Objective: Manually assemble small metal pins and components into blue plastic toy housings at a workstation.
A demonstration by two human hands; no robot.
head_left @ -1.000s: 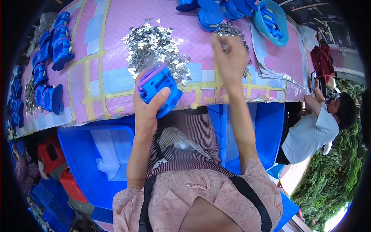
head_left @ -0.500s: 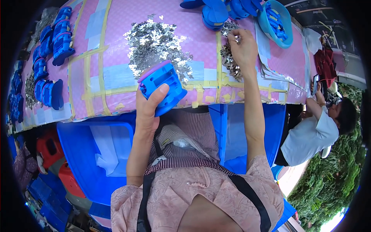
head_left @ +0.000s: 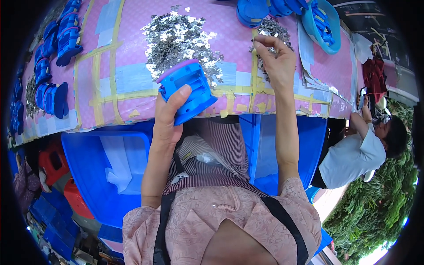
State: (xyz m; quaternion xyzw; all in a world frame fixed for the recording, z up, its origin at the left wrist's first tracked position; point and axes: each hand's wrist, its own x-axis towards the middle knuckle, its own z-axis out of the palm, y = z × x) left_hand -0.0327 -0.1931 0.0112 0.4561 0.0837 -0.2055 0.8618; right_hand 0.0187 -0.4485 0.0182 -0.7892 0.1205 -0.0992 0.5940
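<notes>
My left hand (head_left: pixel 165 117) grips a blue plastic housing (head_left: pixel 196 106) with a purple rim, tilted above the table's front edge. Its thumb presses on the side, next to a recess. Behind the housing spreads a large heap of small silver metal pieces (head_left: pixel 174 42). Over to the right, my right hand (head_left: pixel 280 66) hovers with thumb and forefinger pinched together. Whatever sits between those fingertips is too small to make out. A smaller heap of metal pieces (head_left: pixel 271 28) lies just beyond and partly under this hand.
More blue housings stand in rows at the left (head_left: pixel 68 42) and at the far right (head_left: pixel 251 12). A turquoise basin (head_left: pixel 335 39) holds blue parts. Under the table edge are blue bins (head_left: pixel 84 176). Another person (head_left: pixel 353 150) sits at the right, holding a phone.
My right hand has drawn slightly back and left from the smaller heap, fingers still pinched. The left hand keeps its hold on the housing. The whole view has shifted a little.
</notes>
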